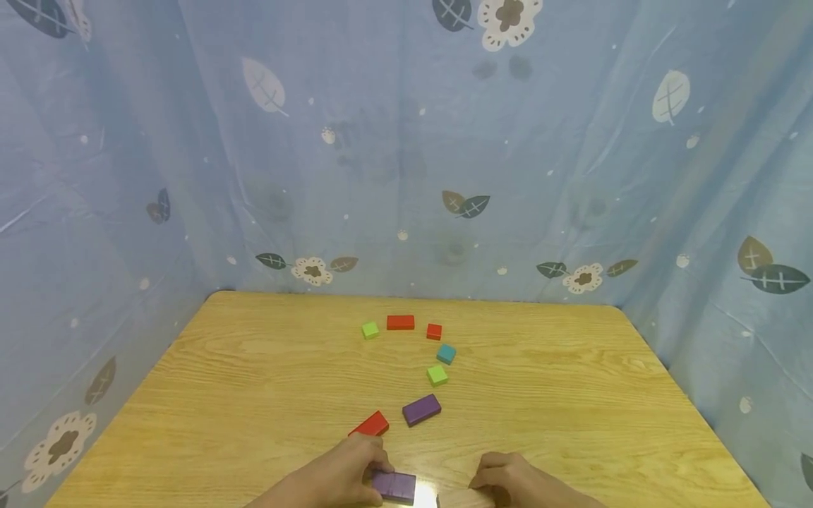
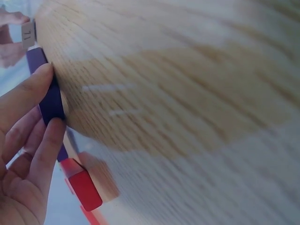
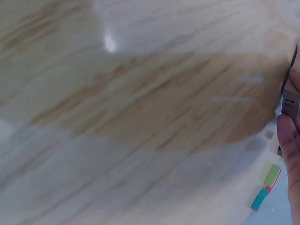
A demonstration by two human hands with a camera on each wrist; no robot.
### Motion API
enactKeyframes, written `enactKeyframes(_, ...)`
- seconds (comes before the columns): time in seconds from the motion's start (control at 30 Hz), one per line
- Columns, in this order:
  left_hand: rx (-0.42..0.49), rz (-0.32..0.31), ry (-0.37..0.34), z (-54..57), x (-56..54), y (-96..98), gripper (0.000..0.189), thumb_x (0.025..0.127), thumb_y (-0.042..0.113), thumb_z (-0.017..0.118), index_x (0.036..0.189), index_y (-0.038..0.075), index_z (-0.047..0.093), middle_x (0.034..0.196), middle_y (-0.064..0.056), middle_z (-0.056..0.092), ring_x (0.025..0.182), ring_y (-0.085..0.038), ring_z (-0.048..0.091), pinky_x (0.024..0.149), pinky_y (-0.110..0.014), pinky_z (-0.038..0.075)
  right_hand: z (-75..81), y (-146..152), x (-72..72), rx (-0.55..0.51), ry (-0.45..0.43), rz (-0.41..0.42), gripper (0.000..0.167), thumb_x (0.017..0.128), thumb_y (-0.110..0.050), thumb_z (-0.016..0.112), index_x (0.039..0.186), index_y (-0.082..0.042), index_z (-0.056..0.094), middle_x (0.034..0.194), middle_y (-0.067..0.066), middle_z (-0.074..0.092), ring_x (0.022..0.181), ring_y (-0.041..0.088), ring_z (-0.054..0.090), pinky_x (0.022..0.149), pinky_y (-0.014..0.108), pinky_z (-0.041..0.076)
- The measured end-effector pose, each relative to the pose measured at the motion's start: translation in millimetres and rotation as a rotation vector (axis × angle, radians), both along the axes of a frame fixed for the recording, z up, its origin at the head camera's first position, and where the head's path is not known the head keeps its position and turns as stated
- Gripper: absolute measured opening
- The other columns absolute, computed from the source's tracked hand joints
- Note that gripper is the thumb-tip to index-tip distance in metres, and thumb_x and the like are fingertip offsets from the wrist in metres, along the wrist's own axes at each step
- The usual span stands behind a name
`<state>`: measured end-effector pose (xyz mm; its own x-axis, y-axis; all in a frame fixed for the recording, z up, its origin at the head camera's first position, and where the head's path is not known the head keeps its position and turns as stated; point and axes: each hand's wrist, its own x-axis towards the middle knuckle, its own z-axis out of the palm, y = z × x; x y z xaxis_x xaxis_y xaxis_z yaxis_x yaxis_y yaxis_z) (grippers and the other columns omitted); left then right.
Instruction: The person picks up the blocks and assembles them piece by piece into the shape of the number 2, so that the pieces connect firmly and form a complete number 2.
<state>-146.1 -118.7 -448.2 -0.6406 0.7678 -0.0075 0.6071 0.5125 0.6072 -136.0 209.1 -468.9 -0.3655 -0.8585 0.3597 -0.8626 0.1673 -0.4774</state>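
Near the front of the table, my left hand [image 1: 346, 469] pinches a purple rectangular block [image 1: 395, 487] between thumb and fingers. The left wrist view shows this purple block [image 2: 52, 101] with thumb and a finger against its edge. To its right, my right hand [image 1: 517, 480] grips a plain wood-coloured block [image 1: 465, 499]. Dark printed characters mark the end of the wooden block [image 3: 289, 104] in the right wrist view. Just beyond the left hand lies a red block [image 1: 371, 425], partly hidden by it. A second purple block [image 1: 422, 410] rests slightly farther off.
Toward the back are a green block [image 1: 370, 330], a long red block [image 1: 401, 322] and a small red block [image 1: 435, 331]. A teal block [image 1: 447, 353] and another green block [image 1: 437, 375] lie nearer. A patterned blue curtain [image 1: 394, 162] surrounds the wooden table [image 1: 254, 367].
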Motion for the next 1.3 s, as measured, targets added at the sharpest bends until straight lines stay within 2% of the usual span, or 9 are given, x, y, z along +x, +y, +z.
enactKeyframes(0.13, 0.01, -0.002, 0.006, -0.7, 0.5, -0.1, 0.029, 0.075, 0.02, 0.082, 0.1, 0.007, 0.075, 0.084, 0.016, 0.055, 0.07, 0.004, 0.042, 0.061, -0.013, 0.042, 1.1, 5, -2.4, -0.057, 0.039, 0.009, 0.024, 0.093, -0.025, 0.065, 0.101, -0.003, 0.068, 0.092, 0.002, 0.061, 0.084, 0.0, 0.057, 0.072, 0.009, 0.045)
enactKeyframes(0.3, 0.028, 0.003, -0.007, -1.2, 0.3, 0.2, 0.028, 0.075, 0.018, 0.082, 0.1, 0.006, 0.074, 0.083, 0.015, 0.056, 0.069, 0.004, 0.042, 0.06, -0.013, 0.043, 7.3, 11, -1.3, -0.034, 0.021, -0.07, 0.014, 0.088, -0.014, 0.069, 0.101, -0.008, 0.069, 0.095, -0.003, 0.06, 0.084, -0.001, 0.056, 0.07, 0.009, 0.045)
enactKeyframes(0.4, 0.032, -0.002, -0.001, -1.0, 0.0, -0.2, 0.028, 0.075, 0.018, 0.082, 0.1, 0.006, 0.074, 0.082, 0.015, 0.056, 0.069, 0.004, 0.042, 0.06, -0.013, 0.043, 11.3, 11, -0.6, -0.014, 0.015, -0.109, 0.014, 0.087, -0.015, 0.071, 0.101, -0.011, 0.07, 0.096, -0.006, 0.059, 0.084, -0.003, 0.055, 0.07, 0.009, 0.045)
enactKeyframes(0.67, 0.04, -0.014, 0.014, -1.1, -0.7, -1.1, 0.027, 0.074, 0.017, 0.082, 0.098, 0.007, 0.075, 0.082, 0.015, 0.055, 0.069, 0.005, 0.042, 0.06, -0.013, 0.042, 16.3, 5, -1.4, 0.005, 0.061, -0.125, 0.012, 0.087, -0.017, 0.072, 0.097, -0.012, 0.069, 0.093, -0.008, 0.058, 0.081, -0.004, 0.051, 0.071, 0.006, 0.043)
enactKeyframes(1.03, 0.056, -0.002, 0.009, -0.8, 0.5, -0.7, 0.027, 0.073, 0.018, 0.083, 0.097, 0.007, 0.074, 0.083, 0.015, 0.057, 0.069, 0.004, 0.044, 0.061, -0.013, 0.044, 19.0, -1, -2.8, 0.06, -0.021, -0.162, 0.013, 0.09, -0.022, 0.068, 0.1, -0.014, 0.069, 0.093, -0.012, 0.056, 0.079, -0.006, 0.048, 0.067, 0.008, 0.043)
enactKeyframes(1.3, 0.051, 0.006, 0.001, -0.8, 1.5, 0.9, 0.027, 0.073, 0.017, 0.083, 0.097, 0.007, 0.074, 0.081, 0.015, 0.056, 0.067, 0.005, 0.043, 0.059, -0.013, 0.044, 17.7, -3, -5.3, 0.053, -0.019, -0.149, 0.012, 0.09, -0.022, 0.068, 0.099, -0.013, 0.069, 0.094, -0.011, 0.057, 0.078, -0.005, 0.047, 0.066, 0.009, 0.043)
